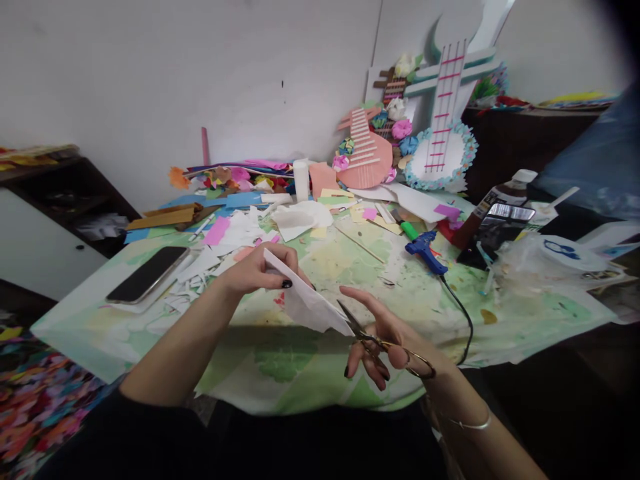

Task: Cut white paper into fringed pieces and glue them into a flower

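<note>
My left hand [267,270] pinches a folded piece of white paper [310,303] by its upper left end, thumb on the near side. The paper slants down to the right above the table's front edge. In my right hand [383,333] is a pair of scissors [373,339] with gold-coloured handles, thumb at one loop and the index finger stretched out along the blades. The blades are parted, and their tips are at the lower right end of the paper. Whether they touch it I cannot tell.
A blue glue gun [425,251] with a black cord lies to the right. On the left rests a phone [149,273], beside white paper scraps [187,287]. Paper instrument shapes [440,133] lean on the wall. A brown bottle [495,203] and plastic bag [530,263] stand right.
</note>
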{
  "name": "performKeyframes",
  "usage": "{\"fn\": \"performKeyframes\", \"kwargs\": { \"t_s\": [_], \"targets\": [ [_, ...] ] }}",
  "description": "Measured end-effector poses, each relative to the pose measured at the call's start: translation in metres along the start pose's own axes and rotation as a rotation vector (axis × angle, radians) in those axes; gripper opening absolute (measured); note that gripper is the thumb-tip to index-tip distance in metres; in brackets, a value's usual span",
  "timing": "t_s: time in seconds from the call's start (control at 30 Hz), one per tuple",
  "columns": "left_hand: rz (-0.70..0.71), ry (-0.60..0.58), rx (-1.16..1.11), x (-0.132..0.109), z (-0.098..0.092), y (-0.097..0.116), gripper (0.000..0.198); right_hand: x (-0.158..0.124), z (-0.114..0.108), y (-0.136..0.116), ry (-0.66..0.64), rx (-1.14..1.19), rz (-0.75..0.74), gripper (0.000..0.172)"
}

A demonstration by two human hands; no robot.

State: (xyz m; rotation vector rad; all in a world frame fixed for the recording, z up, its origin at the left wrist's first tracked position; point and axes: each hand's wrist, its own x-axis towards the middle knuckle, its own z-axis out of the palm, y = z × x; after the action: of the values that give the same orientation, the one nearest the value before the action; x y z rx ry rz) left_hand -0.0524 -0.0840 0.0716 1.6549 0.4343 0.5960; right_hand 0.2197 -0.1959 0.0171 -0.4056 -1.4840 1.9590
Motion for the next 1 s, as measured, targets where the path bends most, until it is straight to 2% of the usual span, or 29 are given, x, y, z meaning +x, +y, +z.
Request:
{"fn": "performKeyframes", "kwargs": {
  "t_s": [0.1,0.27,0.47,0.7,0.83,1.0],
  "targets": [
    [-0.029,-0.048,0.020,-0.001,0.001,0.002,0.025,0.002,0.002,-0.003,-0.051,0.004,0.009,0.108],
    [-0.033,-0.068,0.034,-0.005,0.002,0.005,0.020,0.006,0.005,-0.008,-0.064,-0.006,-0.001,0.104],
    [-0.048,-0.047,0.087,-0.007,0.004,0.004,0.011,0.012,0.006,-0.008,-0.044,-0.025,0.027,0.101],
    [-0.072,-0.010,0.155,-0.009,0.005,0.003,0.011,0.014,0.008,-0.007,-0.031,-0.025,0.007,0.088],
    [-0.091,-0.011,0.156,-0.009,0.004,0.004,0.015,0.012,0.008,-0.004,-0.016,-0.035,0.006,0.085],
    [-0.078,-0.012,0.153,-0.008,0.003,-0.001,0.042,0.011,0.006,-0.001,-0.028,-0.012,-0.029,0.078]
  ]
}}
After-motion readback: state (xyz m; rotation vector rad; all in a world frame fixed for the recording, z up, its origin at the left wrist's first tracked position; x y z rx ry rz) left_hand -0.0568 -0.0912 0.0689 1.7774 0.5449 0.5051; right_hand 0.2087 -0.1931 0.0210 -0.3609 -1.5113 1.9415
